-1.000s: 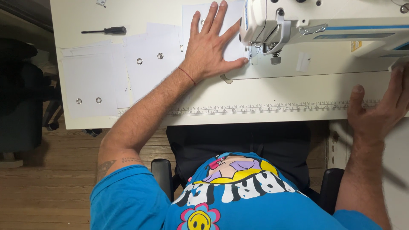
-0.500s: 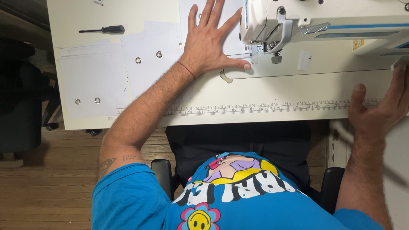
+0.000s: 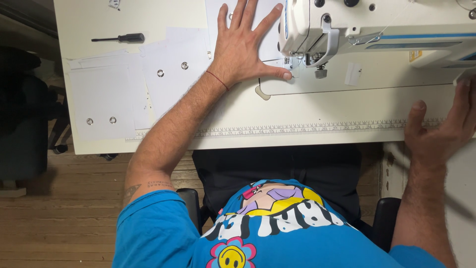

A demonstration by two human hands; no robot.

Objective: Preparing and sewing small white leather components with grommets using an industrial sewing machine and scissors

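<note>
Blue sleeves and a printed shirt sit nearest, the person in a chair pulled up to a white sewing table (image 3: 307,106) with a ruler strip (image 3: 317,129) along its near edge. Off at the right end the right hand (image 3: 444,131) hangs open, fingers loosely spread, at the table's corner; whether it touches anything I cannot tell, as the frame cuts it off. Farther in, the left hand (image 3: 245,47) lies flat and splayed on a white piece of fabric (image 3: 270,47), palm pressing it to the table, thumb stretched right so its tip sits just beside the needle (image 3: 299,67) under the head of the sewing machine (image 3: 377,30). To my eye, holding it well means keeping the palm weight even so the piece stays smooth, and keeping that thumb clear of the needle's line. The piece is pale, thin and stiff-looking, almost the table's own colour, mostly hidden under the hand. To the left lie more white pieces (image 3: 173,69) with small metal eyelets (image 3: 184,65), overlapping in a loose spread. Farthest left, a black-handled screwdriver (image 3: 121,38) rests alone, well apart from the hand
</note>
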